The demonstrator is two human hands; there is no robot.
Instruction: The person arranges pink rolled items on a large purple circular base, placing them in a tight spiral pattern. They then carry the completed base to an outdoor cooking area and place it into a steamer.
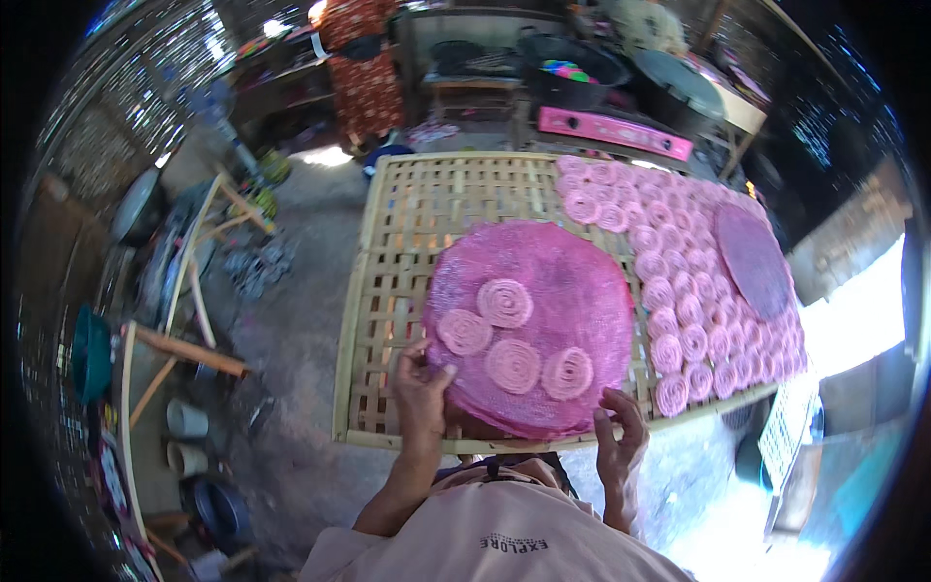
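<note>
I watched the left hand (421, 388) grip the pink disc (572, 281) by its left rim, thumb on top. The right hand (621, 432) curled at the disc's near right rim; whether it gripped, I couldn't tell. Four coils (512, 366) sat on the disc, apparently loose, so a level hold with even support from both sides seemed wisest. The disc looked thin, glossy and finely textured; the coils were matte, ridged spirals. Beneath the disc lay the rack (412, 184), woven from flat strips; to the disc's right crowded coil rows (693, 310), with a duller disc (752, 260) on them.
</note>
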